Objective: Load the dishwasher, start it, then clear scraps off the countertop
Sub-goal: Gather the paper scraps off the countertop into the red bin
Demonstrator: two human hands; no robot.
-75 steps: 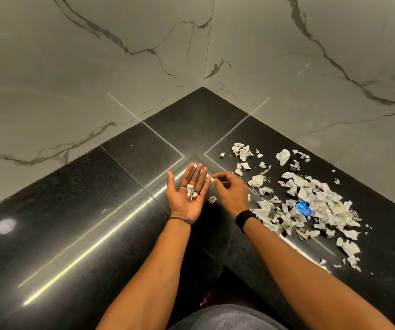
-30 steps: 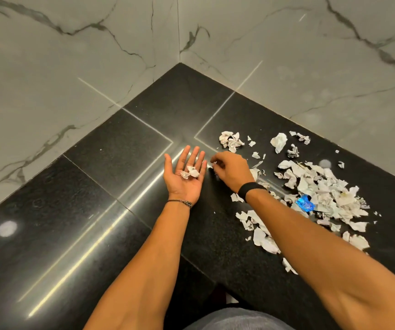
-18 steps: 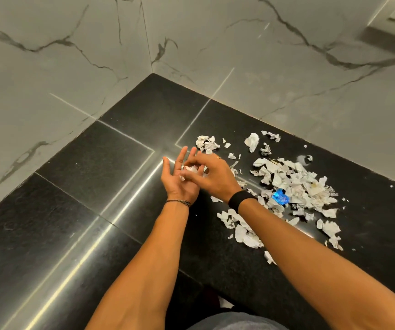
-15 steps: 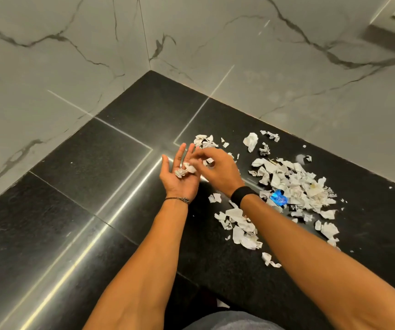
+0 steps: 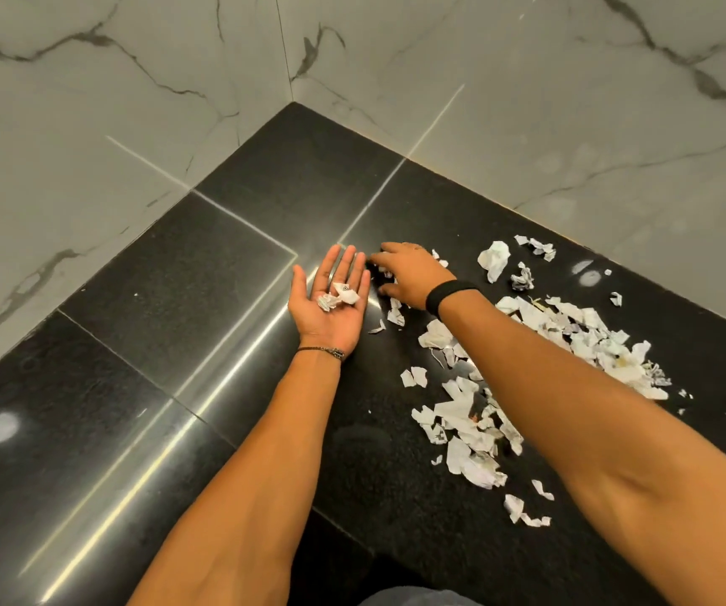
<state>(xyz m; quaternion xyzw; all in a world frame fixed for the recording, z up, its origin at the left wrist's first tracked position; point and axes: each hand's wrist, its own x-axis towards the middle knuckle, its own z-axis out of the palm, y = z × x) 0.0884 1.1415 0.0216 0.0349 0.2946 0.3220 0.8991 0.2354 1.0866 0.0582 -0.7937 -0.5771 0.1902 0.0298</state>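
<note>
Torn white paper scraps (image 5: pixel 466 413) streak black stone countertop (image 5: pixel 177 321), front edge to right wall, leftward free; left hand (image 5: pixel 330 312) flat bearing some, right hand (image 5: pixel 409 273) splayed.

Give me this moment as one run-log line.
step: clearing countertop | left hand: palm up, carries collected scraps | right hand: palm down, by loose scraps | scrap pile: uncollected
</note>
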